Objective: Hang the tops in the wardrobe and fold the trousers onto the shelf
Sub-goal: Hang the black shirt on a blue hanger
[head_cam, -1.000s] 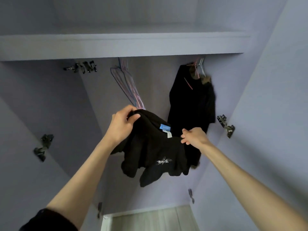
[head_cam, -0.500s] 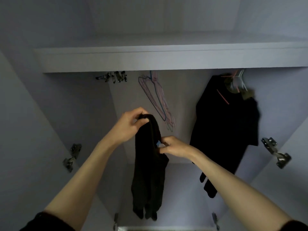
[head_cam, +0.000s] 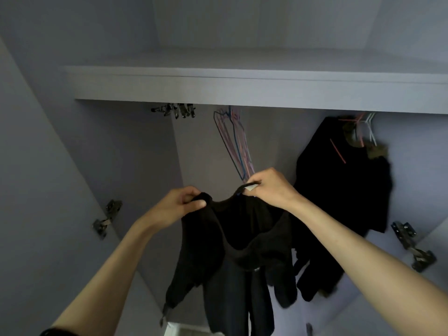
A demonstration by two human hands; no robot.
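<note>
A black top (head_cam: 242,251) hangs between my two hands inside the open wardrobe. My left hand (head_cam: 180,206) grips one shoulder of it. My right hand (head_cam: 271,187) pinches the neckline by the white label, so the collar is spread open. Its body and sleeves droop below. Several empty wire hangers (head_cam: 234,144) hang from the rail just behind my right hand. Another black top (head_cam: 344,190) is on a hanger at the right. The shelf (head_cam: 242,89) runs above.
Metal door hinges sit on the left panel (head_cam: 106,219) and the right panel (head_cam: 412,246). Several clips (head_cam: 177,110) hang under the shelf at the left. A strip of pale floor (head_cam: 184,332) shows at the bottom.
The top hung bunched in a narrow column before; now my right hand has moved up and right along the neckline, spreading the collar open. The camera has tilted slightly.
</note>
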